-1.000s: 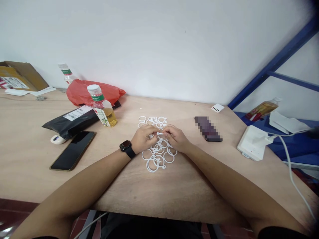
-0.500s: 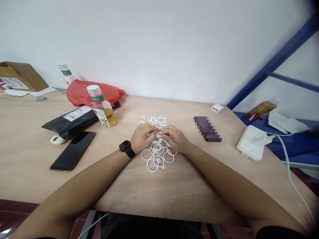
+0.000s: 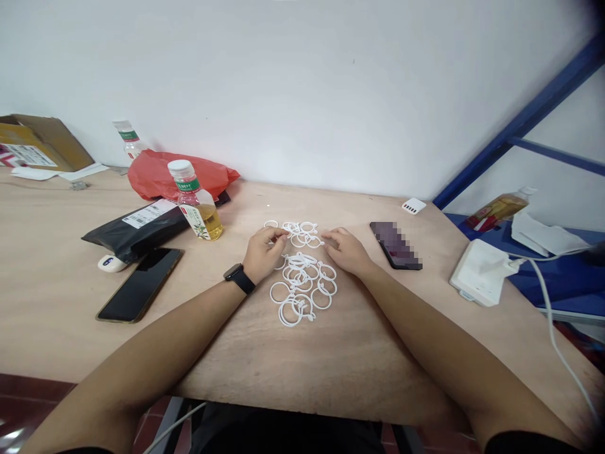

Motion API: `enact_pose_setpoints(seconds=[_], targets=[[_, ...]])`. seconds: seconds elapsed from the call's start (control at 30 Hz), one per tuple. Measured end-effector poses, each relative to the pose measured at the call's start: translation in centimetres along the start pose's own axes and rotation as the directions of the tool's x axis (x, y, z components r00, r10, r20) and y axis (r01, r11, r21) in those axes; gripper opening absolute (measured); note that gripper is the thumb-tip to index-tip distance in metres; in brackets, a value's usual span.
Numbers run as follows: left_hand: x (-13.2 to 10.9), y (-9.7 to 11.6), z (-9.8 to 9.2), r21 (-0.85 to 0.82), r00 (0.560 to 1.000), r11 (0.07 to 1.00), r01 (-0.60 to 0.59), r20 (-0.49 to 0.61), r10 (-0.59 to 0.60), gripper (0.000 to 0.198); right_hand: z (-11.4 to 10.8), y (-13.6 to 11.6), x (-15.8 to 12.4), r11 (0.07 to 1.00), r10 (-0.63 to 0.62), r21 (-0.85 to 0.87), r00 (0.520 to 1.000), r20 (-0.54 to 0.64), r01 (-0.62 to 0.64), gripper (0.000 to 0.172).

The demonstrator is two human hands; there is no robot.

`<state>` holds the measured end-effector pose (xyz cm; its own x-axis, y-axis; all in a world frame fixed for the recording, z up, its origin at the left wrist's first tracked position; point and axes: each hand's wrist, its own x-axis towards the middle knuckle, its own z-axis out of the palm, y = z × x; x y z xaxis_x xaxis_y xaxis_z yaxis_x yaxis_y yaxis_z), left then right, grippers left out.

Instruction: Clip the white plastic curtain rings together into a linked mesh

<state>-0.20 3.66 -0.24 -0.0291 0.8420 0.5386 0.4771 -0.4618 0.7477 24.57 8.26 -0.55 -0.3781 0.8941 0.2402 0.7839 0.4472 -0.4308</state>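
Note:
A heap of white plastic rings point(image 3: 302, 280) lies on the wooden table point(image 3: 302, 359), with a smaller cluster of rings point(image 3: 302, 231) just beyond it. My left hand point(image 3: 262, 252), with a black watch point(image 3: 239, 277) on the wrist, has its fingers curled and pinches a ring at the left of the far cluster. My right hand point(image 3: 348, 250) rests on the table to the right of the rings. Its fingers are stretched out flat, the tips touching the edge of the far cluster.
To the left are a bottle of yellow drink point(image 3: 196, 202), a black parcel point(image 3: 135, 227), a red bag point(image 3: 179, 173), a black phone point(image 3: 139, 284) and a cardboard box point(image 3: 33, 142). On the right lie another phone point(image 3: 394, 244), a white charger point(image 3: 479, 271) with cable, and a blue frame point(image 3: 520, 120).
My hands were together over the heap, working one ring between them. They have parted and moved up to the far cluster, and the heap between them is uncovered.

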Motion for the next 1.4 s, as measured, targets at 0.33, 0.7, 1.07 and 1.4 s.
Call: enact_pose_setpoints(seconds=[0.33,0.7,1.07,1.4], targets=[[0.0,0.2,-0.1,0.003,1.000,1.000,0.006,-0.001,-0.006,0.016,0.0,-0.4,0.0,0.998,0.031,0.057,0.978,-0.207,-0.020,0.012],[-0.2,0.5,0.1,0.053,0.984,0.985,-0.165,0.071,0.161,0.016,0.2,-3.4,-1.6,0.917,-0.038,0.353,0.921,-0.388,0.186,0.012],[-0.5,1.3,0.3,0.014,0.873,0.921,-0.390,0.324,0.365,0.018,-0.1,-5.9,-2.9,0.795,-0.402,0.337,0.854,-0.331,0.505,0.011],[-0.7,1.6,0.0,0.145,0.890,0.895,-0.421,0.258,0.377,0.018,0.0,-6.0,-3.1,0.818,-0.318,0.401,0.905,-0.283,0.412,0.008]])
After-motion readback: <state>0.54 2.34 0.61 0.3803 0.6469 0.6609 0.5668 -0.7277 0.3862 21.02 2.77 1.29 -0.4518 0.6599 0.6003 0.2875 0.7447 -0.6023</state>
